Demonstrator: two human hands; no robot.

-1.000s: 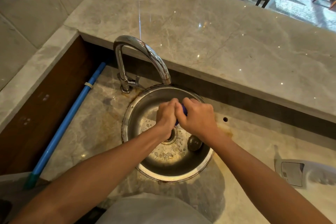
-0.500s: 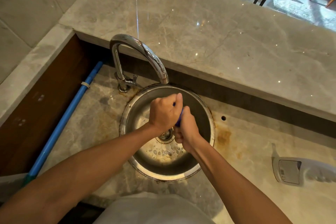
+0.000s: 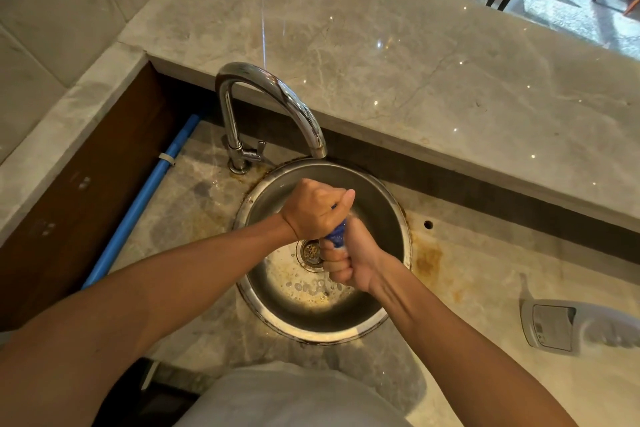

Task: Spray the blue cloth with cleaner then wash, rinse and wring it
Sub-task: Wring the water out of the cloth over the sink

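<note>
Change: you rotated your left hand [image 3: 313, 211] above the right hand [image 3: 349, 258] | Grip: both clamped on blue cloth [image 3: 335, 235] over sink [image 3: 398, 204] | Meaning: wringing likely underway, final step

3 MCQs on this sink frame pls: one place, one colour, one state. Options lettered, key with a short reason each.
1. Where does the spray bottle lie?
A. on the counter right of the sink
B. inside the sink
C. on the raised ledge behind the tap

2. What colour is the pipe along the left wall?
A. red
B. blue
C. white

3. How is the blue cloth held?
A. spread flat on the counter
B. draped over the tap
C. twisted between both fists over the sink

Key: 1 A, it lies on its side at the right edge, outside the sink. 2 B, plainly blue. 3 C, left hand and right hand both grip it above the drain.
</note>
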